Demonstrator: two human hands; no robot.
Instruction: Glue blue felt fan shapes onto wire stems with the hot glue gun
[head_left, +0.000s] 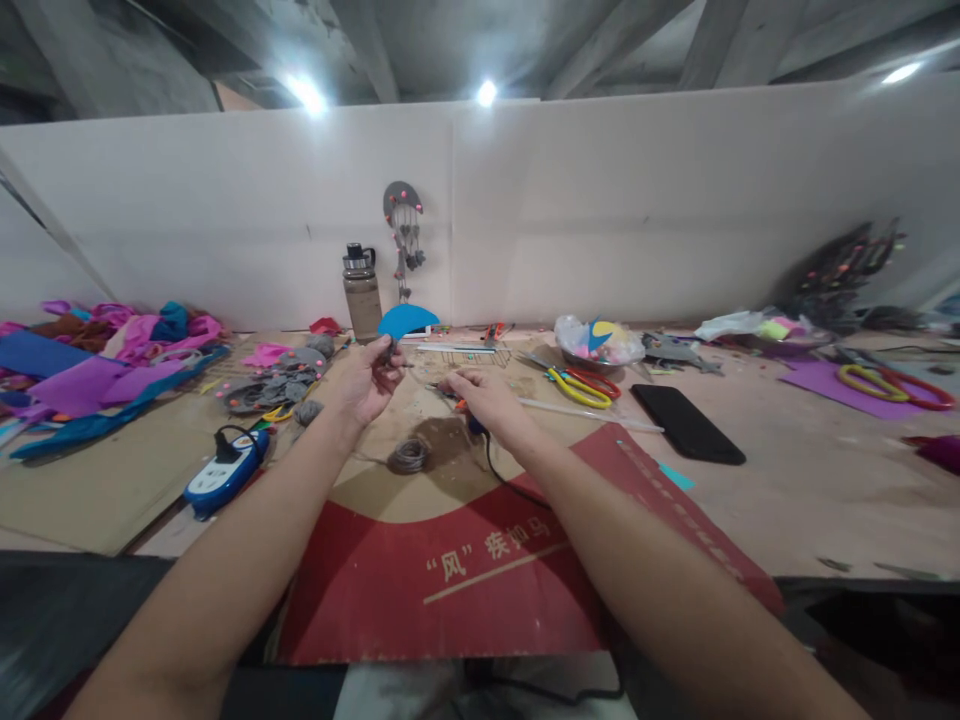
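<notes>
My left hand [373,385] is raised over the cardboard, its fingers pinched round a small dark piece that is too small to name. Just above its fingertips shows a blue half-round piece [409,320]; whether they touch I cannot tell. My right hand [484,397] is closed on a corded tool [475,424] with orange and blue parts, its thin tip pointing left towards my left hand. The black cord runs down from it under my right forearm. Below both hands lies a small coil of grey yarn [409,456] on the red and brown cardboard [450,610].
Grey felt pieces [277,385] and a blue power strip [225,475] lie left. Beyond stands a bottle [363,300]. To the right are yellow-and-red-handled scissors [581,388], a plastic-wrapped bowl [600,343] and a black phone [686,424]. Colourful fabric [105,370] is heaped far left.
</notes>
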